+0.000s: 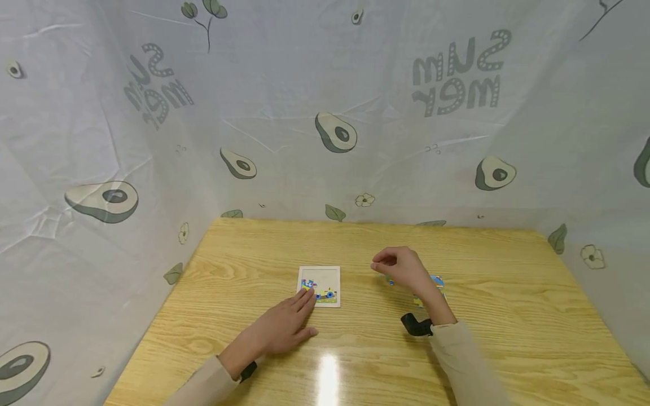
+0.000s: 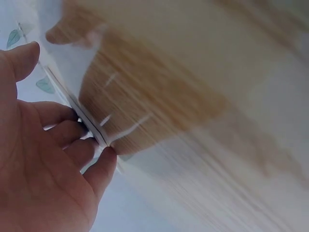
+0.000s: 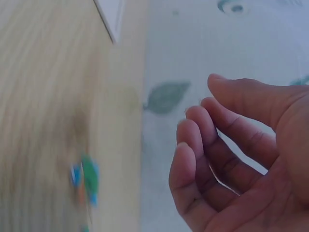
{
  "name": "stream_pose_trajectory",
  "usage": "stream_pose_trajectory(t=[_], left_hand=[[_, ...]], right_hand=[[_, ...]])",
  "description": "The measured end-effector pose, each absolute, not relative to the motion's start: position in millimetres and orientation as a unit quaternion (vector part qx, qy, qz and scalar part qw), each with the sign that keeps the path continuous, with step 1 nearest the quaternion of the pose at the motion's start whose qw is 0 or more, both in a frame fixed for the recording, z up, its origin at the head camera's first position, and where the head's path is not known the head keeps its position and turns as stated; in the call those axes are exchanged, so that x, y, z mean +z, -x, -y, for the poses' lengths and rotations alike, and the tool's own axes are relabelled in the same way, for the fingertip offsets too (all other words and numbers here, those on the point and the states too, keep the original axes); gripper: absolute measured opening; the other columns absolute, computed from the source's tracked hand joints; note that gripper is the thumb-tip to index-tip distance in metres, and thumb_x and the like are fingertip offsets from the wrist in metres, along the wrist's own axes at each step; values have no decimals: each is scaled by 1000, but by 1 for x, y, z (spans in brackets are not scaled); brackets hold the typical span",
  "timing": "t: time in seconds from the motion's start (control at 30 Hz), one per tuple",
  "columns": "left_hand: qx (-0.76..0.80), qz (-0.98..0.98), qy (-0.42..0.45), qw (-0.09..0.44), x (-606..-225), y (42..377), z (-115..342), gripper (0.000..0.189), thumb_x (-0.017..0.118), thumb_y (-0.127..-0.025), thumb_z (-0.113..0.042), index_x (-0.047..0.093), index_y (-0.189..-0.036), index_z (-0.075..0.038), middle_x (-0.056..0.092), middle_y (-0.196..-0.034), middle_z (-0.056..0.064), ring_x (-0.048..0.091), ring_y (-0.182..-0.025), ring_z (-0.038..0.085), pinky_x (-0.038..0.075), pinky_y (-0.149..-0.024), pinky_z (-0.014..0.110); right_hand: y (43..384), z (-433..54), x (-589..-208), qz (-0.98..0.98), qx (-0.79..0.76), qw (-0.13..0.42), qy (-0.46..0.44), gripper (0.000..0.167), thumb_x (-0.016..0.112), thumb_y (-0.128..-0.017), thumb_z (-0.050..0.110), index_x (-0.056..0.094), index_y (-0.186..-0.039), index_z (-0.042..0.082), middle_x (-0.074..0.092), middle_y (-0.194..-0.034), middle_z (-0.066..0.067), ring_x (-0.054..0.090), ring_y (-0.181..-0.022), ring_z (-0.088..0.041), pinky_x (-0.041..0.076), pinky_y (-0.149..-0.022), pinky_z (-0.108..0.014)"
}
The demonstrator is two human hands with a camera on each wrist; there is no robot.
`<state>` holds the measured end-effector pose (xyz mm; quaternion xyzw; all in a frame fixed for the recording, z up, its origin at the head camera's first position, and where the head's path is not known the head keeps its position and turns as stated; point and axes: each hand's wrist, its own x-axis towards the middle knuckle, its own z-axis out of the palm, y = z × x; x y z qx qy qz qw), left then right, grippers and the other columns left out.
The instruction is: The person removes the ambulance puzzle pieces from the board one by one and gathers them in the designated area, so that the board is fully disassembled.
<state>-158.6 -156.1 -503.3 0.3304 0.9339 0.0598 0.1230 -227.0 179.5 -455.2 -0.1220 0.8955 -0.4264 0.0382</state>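
A white-framed jigsaw tray (image 1: pixel 338 277) lies mid-table, with colourful pieces (image 1: pixel 330 295) along its lower part and bare backing above. My left hand (image 1: pixel 284 327) rests its nearly straight fingers on the tray's lower left part, covering some of the picture. In the left wrist view, the left hand (image 2: pixel 53 145) has its fingertips at the tray's edge. To the right, my right hand (image 1: pixel 403 268) is raised over loose jigsaw pieces (image 1: pixel 438 281), partly hiding them. Its fingers are loosely bent towards the thumb; in the right wrist view, the right hand (image 3: pixel 231 150) shows nothing between them.
One loose piece (image 3: pixel 89 179) lies on the wooden table (image 1: pixel 508 316) in the right wrist view. Black straps with a camera mount (image 1: pixel 415 325) sit at the wrists. A curtain (image 1: pixel 284 186) printed with avocados borders the table's back and sides.
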Motion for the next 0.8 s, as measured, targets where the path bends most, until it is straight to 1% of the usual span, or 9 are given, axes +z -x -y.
stream_pose_trajectory(t=[0.27, 0.43, 0.53, 0.67, 0.8], left_hand=[[65, -935, -329, 115, -504, 159, 159, 74, 42, -111, -53, 28, -167, -6, 24, -176, 13, 24, -164, 30, 35, -130, 49], [59, -937, -327, 105, -505, 157, 160, 73, 40, -111, -54, 28, -167, -7, 26, -176, 11, 25, -164, 29, 34, -130, 51], [55, -938, -327, 98, -505, 155, 162, 73, 41, -111, -54, 30, -166, -7, 28, -175, 11, 26, -164, 29, 33, -130, 51], [54, -940, -324, 90, -503, 151, 164, 73, 43, -111, -53, 32, -165, -6, 30, -174, 12, 28, -163, 29, 33, -130, 51], [61, -941, -320, 93, -502, 146, 166, 72, 41, -111, -53, 32, -165, -5, 30, -174, 12, 29, -162, 31, 34, -130, 51]], right_hand=[[236, -122, -468, -881, -442, 66, 156, 11, 74, -98, 18, 79, -103, 9, 77, -97, -5, 68, -87, -15, 59, -80, -34], [242, -91, -475, -878, -436, 78, 179, 8, 75, -97, 16, 79, -100, 9, 76, -94, -4, 67, -84, -11, 58, -77, -29], [243, -74, -479, -878, -432, 87, 189, 7, 76, -97, 14, 78, -98, 7, 76, -92, -4, 66, -82, -10, 57, -75, -26], [241, -58, -486, -881, -423, 92, 194, 9, 76, -96, 12, 77, -100, 4, 74, -94, -5, 63, -82, -10, 56, -76, -27], [238, -49, -493, -894, -389, 87, 205, 15, 76, -96, 13, 76, -105, 2, 73, -99, -7, 63, -86, -14, 57, -79, -32]])
